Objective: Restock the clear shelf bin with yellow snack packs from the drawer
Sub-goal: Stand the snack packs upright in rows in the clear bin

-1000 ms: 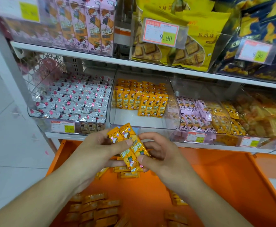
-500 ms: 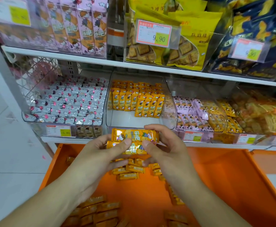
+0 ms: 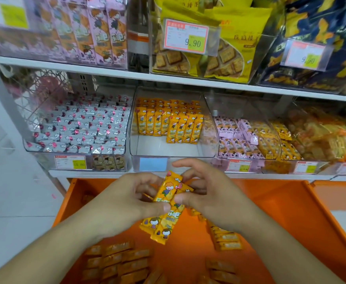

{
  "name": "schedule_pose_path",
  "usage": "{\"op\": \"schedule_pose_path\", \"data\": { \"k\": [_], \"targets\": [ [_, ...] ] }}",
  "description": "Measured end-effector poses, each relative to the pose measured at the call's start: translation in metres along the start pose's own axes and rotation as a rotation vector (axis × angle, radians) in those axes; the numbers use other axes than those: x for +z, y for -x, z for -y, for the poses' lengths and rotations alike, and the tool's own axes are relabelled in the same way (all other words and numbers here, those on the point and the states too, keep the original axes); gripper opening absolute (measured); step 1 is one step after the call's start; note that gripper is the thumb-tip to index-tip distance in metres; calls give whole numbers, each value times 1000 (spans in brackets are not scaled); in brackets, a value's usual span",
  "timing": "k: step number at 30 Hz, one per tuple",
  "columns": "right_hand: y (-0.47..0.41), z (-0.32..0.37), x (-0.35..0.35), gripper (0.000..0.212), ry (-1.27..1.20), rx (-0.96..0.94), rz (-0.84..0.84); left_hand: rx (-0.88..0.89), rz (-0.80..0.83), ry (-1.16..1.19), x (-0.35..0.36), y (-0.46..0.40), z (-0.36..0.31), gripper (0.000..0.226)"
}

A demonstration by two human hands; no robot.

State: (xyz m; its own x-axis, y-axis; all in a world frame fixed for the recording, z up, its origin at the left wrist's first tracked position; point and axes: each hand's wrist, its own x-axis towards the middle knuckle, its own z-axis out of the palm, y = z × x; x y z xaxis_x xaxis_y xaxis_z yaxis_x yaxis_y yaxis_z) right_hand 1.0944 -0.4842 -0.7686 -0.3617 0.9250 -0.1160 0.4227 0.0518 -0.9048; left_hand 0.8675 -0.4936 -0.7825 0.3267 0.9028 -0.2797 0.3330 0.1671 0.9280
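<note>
Holding: our left hand (image 3: 127, 199) and right hand (image 3: 207, 193) meet over the drawer (image 3: 291, 212), both gripping a small bunch of yellow packs (image 3: 166, 206).
Left hand: thumb pressed on the front of the bunch, fingers curled behind it.
Right hand: thumb on the top pack near its middle, fingers curled round the far side, index raised above.
Packs in hand: we count at least three, fanned out and tilted, lower ends hanging down toward the drawer floor; exact number we cannot tell.
Bin (image 3: 174, 152): clear, on the shelf just above the drawer, between the silver-pack bin (image 3: 75, 128) and the pink-pack bin (image 3: 242, 136). Yellow stock (image 3: 168, 121) stands in rows at its back; the front floor shows bare.
Drawer: orange, pulled out below the shelf; loose packs (image 3: 116, 261) lie flat on its floor, some at lower left, some at right under our right wrist.
Label (image 3: 153, 163): blue blank on the bin's front.
</note>
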Motion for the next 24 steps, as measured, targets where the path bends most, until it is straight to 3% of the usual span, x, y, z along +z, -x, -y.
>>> {"op": "schedule_pose_path", "data": {
  "k": [3,7,14,20,24],
  "targets": [
    [-3,-1,3,36,-1,36,-85,-13,-18,27,-1,0,0,50],
    [-5,-3,12,11,-41,14,-126,-5,-10,8,0,2,-1,41],
    [-13,0,11,14,22,-1,-157,99,-140,-46,-6,-1,-12,9],
    [-49,18,-27,19,110,-111,-270,201,-308,-103,-40,-39,-31,30],
    [-116,16,-48,19,195,-153,-367,229,-447,-357,-70,-88,-45,32]
  ]
}}
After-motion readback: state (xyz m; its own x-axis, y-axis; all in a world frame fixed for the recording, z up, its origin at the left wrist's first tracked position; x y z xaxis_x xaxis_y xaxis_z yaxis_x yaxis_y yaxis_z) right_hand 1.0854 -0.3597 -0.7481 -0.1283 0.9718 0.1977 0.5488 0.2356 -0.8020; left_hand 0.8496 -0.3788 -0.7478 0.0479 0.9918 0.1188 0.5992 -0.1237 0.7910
